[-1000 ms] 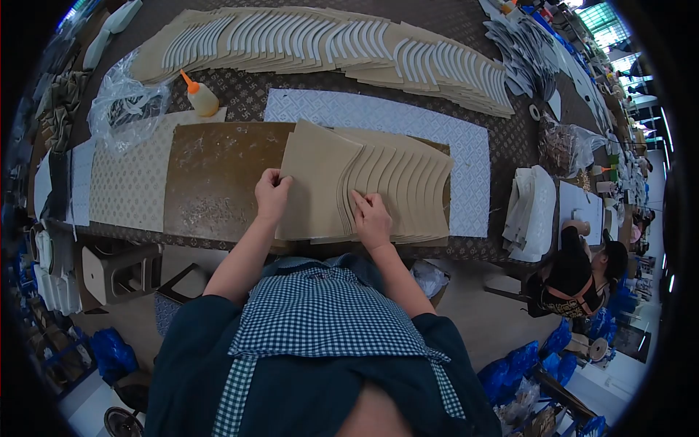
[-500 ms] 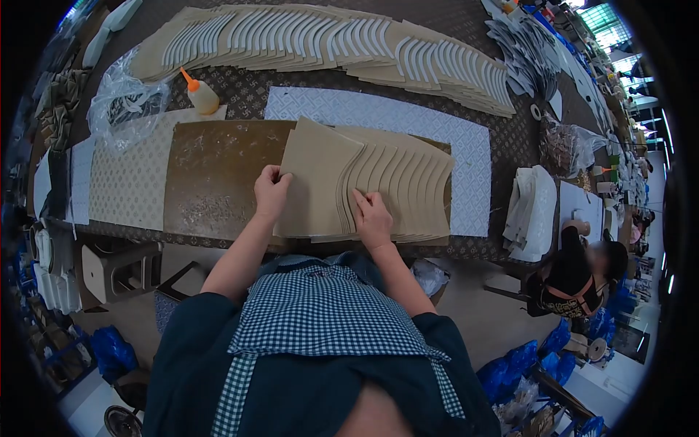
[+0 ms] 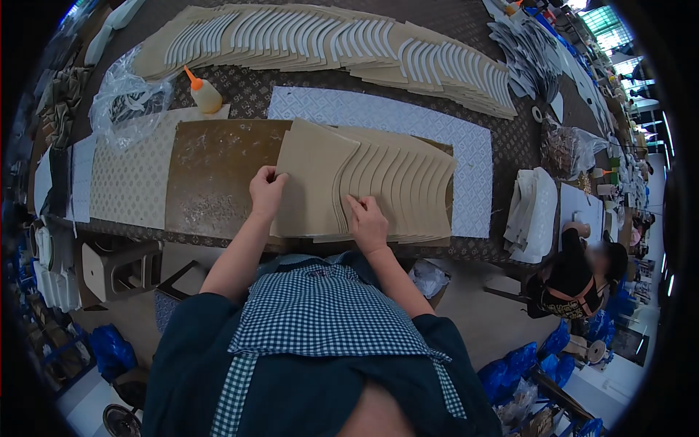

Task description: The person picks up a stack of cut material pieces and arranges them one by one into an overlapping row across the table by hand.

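Observation:
Tan curved-edge panels (image 3: 309,167) lie fanned out in an overlapping row on the table in front of me. My left hand (image 3: 268,193) pinches the left edge of the leftmost panels between thumb and fingers. On the fan, just right of the curved edges of those panels, rests my right hand (image 3: 368,221). Its index finger stretches out to touch the panels, while the other fingers are partly bent. Beneath the fan lie a brown board (image 3: 218,164) and a white patterned sheet (image 3: 472,182).
Behind runs a long row of tan panels with white curved strips (image 3: 291,33). A glue bottle with an orange tip (image 3: 207,98) stands near a clear plastic bag (image 3: 120,124). Folded white pieces (image 3: 530,211) lie on the right. A person (image 3: 575,277) sits beyond them.
Both hands have shifted slightly left, and the left end of the fan has moved left too. My right fingertip now touches the fan a little farther left.

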`<action>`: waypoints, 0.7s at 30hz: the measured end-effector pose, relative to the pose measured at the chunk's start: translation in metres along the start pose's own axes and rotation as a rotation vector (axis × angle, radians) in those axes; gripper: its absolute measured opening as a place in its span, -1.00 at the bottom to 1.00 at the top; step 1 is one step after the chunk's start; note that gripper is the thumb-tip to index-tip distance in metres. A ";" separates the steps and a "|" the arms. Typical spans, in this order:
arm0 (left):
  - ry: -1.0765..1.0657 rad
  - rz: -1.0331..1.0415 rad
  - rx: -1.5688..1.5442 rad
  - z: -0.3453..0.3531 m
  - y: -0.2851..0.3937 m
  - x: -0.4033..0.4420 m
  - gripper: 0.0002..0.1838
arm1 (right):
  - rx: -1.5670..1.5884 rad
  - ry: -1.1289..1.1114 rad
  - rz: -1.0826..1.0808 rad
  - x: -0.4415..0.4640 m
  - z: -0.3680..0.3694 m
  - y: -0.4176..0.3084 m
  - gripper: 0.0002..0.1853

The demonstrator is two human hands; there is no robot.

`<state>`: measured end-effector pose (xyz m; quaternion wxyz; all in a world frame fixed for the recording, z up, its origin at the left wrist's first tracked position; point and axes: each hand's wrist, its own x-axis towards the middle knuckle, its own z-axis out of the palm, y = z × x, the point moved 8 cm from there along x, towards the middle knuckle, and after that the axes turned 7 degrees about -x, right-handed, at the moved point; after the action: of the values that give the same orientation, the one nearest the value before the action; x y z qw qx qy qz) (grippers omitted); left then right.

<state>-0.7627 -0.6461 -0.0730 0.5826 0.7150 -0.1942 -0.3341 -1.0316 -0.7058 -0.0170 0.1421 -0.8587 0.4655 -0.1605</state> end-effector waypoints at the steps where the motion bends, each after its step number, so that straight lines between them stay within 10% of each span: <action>1: -0.002 0.003 0.005 -0.001 0.000 0.001 -0.84 | 0.003 0.001 0.001 0.000 0.000 0.000 -0.65; 21: -0.049 0.016 -0.034 -0.004 0.009 0.003 -0.89 | 0.011 0.015 -0.015 -0.002 0.001 0.001 -0.64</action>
<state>-0.7571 -0.6477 -0.0651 0.5924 0.6951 -0.2084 -0.3500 -1.0332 -0.7048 -0.0185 0.1421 -0.8602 0.4592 -0.1704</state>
